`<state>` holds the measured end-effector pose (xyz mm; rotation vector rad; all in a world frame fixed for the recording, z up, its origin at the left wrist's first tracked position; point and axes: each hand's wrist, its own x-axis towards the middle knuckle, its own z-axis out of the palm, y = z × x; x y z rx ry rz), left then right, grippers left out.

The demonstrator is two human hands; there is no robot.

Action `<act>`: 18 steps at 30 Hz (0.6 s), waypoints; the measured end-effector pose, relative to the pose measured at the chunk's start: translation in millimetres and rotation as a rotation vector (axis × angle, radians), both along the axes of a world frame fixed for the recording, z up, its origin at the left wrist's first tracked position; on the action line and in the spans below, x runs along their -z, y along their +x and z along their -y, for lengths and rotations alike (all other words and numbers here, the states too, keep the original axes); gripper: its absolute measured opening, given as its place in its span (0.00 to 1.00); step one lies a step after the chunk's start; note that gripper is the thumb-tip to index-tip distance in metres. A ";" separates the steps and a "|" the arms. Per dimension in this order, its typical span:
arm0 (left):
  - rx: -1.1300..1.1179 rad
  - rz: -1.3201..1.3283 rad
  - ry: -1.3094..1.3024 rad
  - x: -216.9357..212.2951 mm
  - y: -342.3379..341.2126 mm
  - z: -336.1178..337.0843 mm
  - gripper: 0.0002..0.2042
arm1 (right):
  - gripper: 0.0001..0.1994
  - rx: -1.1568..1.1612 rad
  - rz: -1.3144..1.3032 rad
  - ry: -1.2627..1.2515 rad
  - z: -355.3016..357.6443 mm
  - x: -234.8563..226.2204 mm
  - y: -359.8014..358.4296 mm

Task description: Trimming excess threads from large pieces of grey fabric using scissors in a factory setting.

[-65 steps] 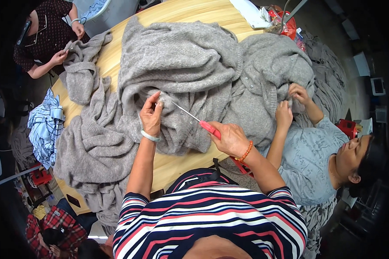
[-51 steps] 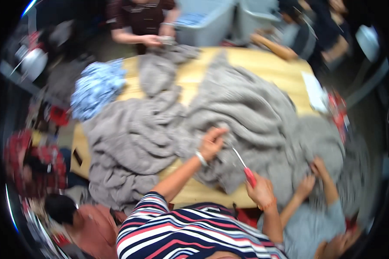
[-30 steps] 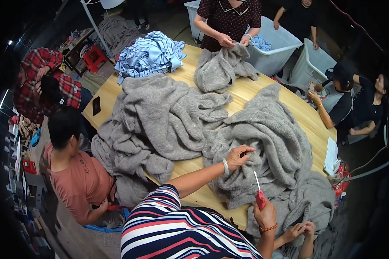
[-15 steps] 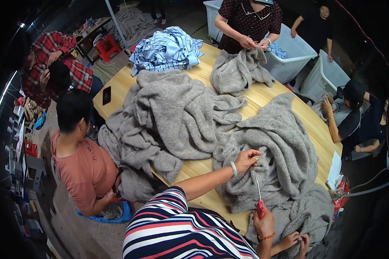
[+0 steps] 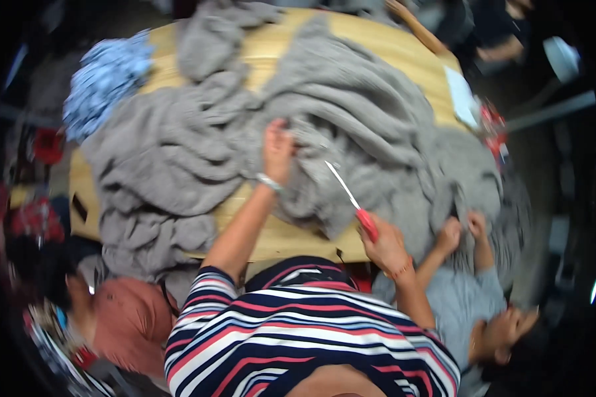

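The left hand (image 5: 277,147) lies on the big grey knitted fabric (image 5: 351,126), with its fingers bent and pressing a fold of the cloth; the picture is blurred, so I cannot tell if it pinches the cloth or only presses on it. A light band sits on the left wrist. The right hand (image 5: 385,246) is closed around the red handle of a thin tool with a long pale metal blade (image 5: 348,195). The blade points up and to the left, and its tip is near the left hand, just above the grey fabric. An orange bracelet is on the right wrist.

The grey fabric covers most of the light wooden surface (image 5: 281,235) in heavy folds, and it hangs over the near edge on the left side. A heap of light blue cloth (image 5: 102,83) lies at the far left corner of the surface, beside the grey fabric. At the far right edge there is a flat white sheet (image 5: 461,98), and just behind it a small red and white package (image 5: 491,126); its shape is not clear.

To the right, the two hands of another person (image 5: 462,230) in a pale grey shirt hold the edge of the same grey fabric.
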<state>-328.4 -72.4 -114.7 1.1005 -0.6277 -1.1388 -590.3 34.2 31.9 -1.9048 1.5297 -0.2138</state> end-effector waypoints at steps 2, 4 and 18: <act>0.005 0.175 0.005 -13.6 -5.6 -10.8 0.28 | 0.14 0.069 -0.008 0.016 -1.2 5.6 -7.7; 0.025 0.409 0.043 -34.4 -22.5 -24.7 0.31 | 0.14 0.049 -0.076 0.040 -2.5 9.7 -13.2; 0.329 1.483 -0.258 17.4 -32.7 -7.7 0.21 | 0.10 0.069 -0.155 0.072 -23.1 18.0 -40.9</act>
